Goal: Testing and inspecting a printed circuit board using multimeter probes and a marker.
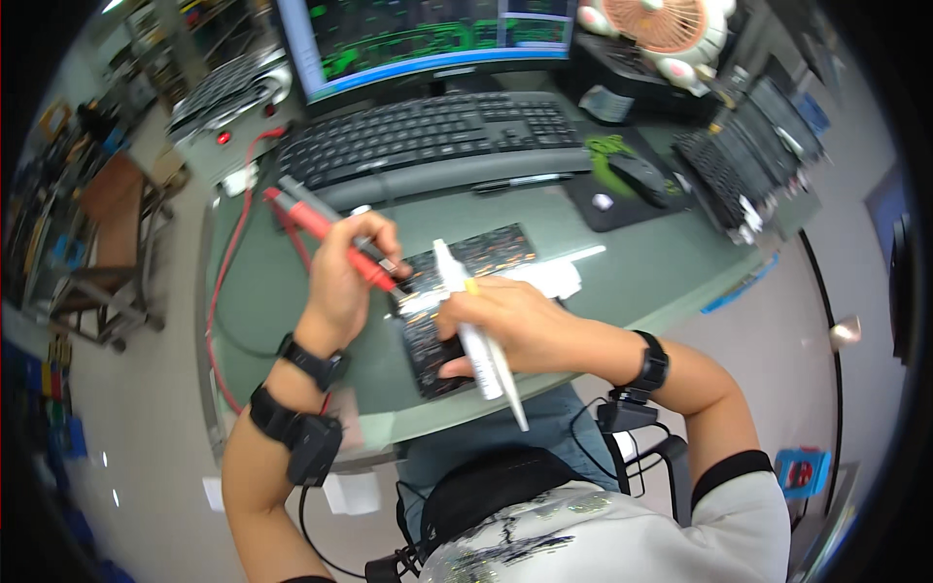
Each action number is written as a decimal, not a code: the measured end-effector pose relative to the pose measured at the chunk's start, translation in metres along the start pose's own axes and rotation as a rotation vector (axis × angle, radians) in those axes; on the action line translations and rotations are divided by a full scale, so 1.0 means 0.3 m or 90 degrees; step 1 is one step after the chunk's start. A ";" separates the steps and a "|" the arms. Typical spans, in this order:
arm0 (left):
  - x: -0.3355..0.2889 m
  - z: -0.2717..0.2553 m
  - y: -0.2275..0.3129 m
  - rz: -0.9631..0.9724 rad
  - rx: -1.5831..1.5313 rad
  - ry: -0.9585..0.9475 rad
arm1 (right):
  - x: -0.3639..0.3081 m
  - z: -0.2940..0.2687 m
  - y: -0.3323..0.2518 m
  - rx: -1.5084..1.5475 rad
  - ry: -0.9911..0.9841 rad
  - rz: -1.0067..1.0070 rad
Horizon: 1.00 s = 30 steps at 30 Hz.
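A dark circuit board [428, 355] lies at an angle on the desk, partly under both hands. My left hand [340, 277] is closed around a red test probe [311, 222], its lower end pointing down at the board. A dark, slim piece, perhaps a second probe, also shows between these fingers. My right hand [515, 321] is closed on a white marker pen [478, 361], held steeply over the board. A second slim white stick [509, 389] runs alongside the pen in the same grip. Blur hides whether the tips touch the board.
Beyond the board are a black keyboard [428, 136], a monitor [437, 44] and a mouse [639, 180] on a dark pad. A red cable [216, 311] loops along the desk's left side. Black racks [748, 155] stand at the right, and a fan [661, 29] at the back.
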State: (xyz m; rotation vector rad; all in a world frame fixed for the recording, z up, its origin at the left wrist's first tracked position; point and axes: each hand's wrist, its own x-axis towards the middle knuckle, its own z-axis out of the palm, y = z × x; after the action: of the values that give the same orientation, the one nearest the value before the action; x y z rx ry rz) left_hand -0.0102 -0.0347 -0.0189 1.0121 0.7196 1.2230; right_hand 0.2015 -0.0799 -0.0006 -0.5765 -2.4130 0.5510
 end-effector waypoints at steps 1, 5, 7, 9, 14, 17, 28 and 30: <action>0.005 -0.005 -0.007 0.002 -0.002 -0.011 | -0.006 0.001 0.001 -0.005 -0.003 -0.001; 0.001 0.009 0.002 -0.009 0.035 -0.015 | -0.013 -0.014 0.005 0.002 -0.019 0.039; -0.008 -0.003 0.002 -0.006 0.036 -0.012 | -0.010 -0.010 0.012 0.018 -0.011 0.039; -0.016 -0.002 0.008 -0.010 0.039 -0.008 | -0.006 -0.016 0.018 0.038 -0.001 0.053; -0.008 0.011 0.012 -0.014 0.040 -0.024 | -0.002 -0.042 0.028 0.052 0.015 0.085; -0.007 0.008 0.016 -0.018 0.042 -0.024 | 0.010 -0.048 0.024 0.046 0.012 0.110; -0.021 0.023 0.031 -0.033 0.007 -0.164 | 0.021 -0.114 0.026 0.191 0.191 0.227; -0.040 0.022 0.028 -0.001 0.064 -0.278 | 0.048 -0.140 0.025 0.334 0.240 0.255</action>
State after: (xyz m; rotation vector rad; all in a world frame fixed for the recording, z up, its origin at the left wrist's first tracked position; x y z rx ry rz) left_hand -0.0105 -0.0476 -0.0095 1.3090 0.4401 0.9248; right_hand 0.2193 -0.0559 0.0331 -0.8400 -1.7079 1.0909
